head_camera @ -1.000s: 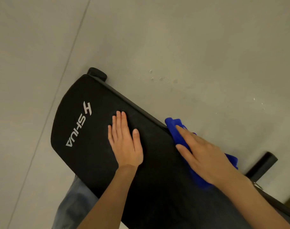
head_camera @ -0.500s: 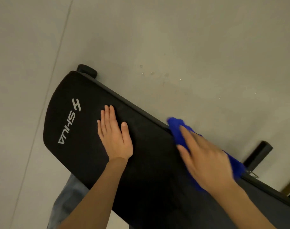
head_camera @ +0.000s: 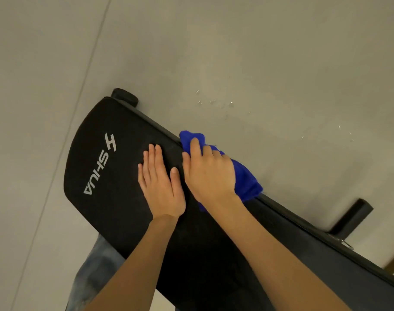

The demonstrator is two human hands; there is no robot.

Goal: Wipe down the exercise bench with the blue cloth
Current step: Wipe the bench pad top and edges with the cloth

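Black bench pad (head_camera: 128, 198) with white SHUA lettering (head_camera: 99, 163), bright blue cloth (head_camera: 245, 178), grey floor (head_camera: 236, 52)

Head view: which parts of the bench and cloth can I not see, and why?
Head view:
blue cloth: middle covered by the right hand.
exercise bench: near end cut off by the bottom and right edges; underside hidden by its own top.
metal part on the bench side: too small and blurred to name.
pale specks on the floor: too small to identify.
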